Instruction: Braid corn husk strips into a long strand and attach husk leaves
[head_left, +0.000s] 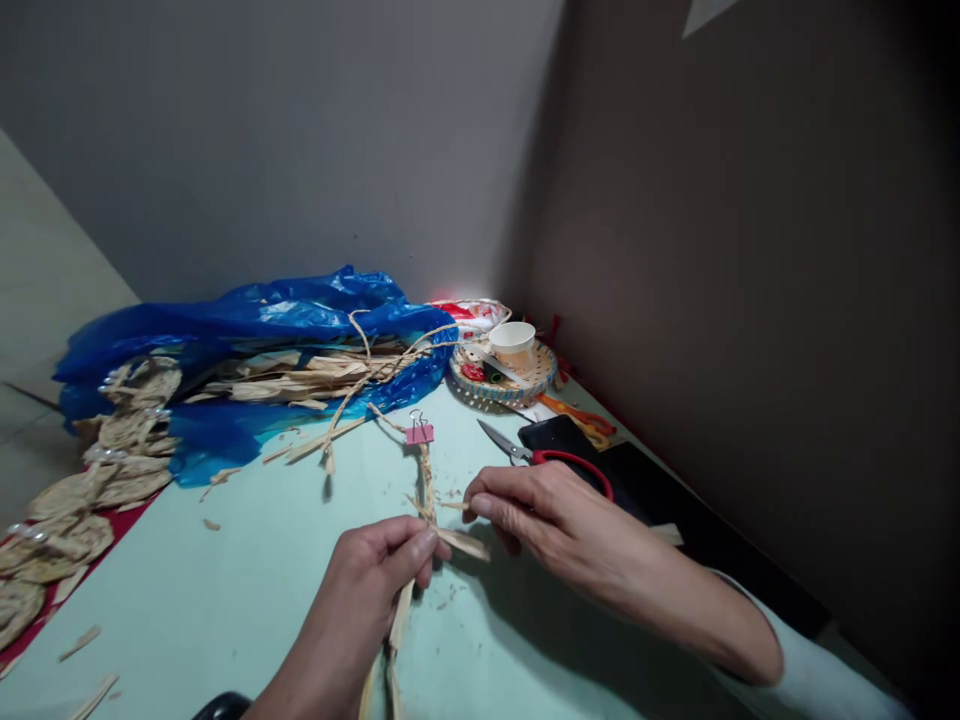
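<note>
A braid of dry, straw-coloured plant strips [427, 475] runs down the table from a pink binder clip [419, 434], which grips its upper end. My left hand [390, 560] pinches the lower end of the braid between thumb and fingers. Loose strips [401, 615] hang below that hand, and one short, wide strip [466, 544] sticks out to its right. Just to the right, my right hand [517, 505] is closed in a pinch on a thin strip end [454, 505]. Its lower fingers are partly hidden.
Red-handled scissors [525, 455] and a dark phone-like object [559, 433] lie beyond my right hand. Behind are a woven basket [491, 395] with a paper cup [512, 343], and a blue plastic bag [247, 310] of dry strips. Coiled braided pieces [105, 480] line the left edge.
</note>
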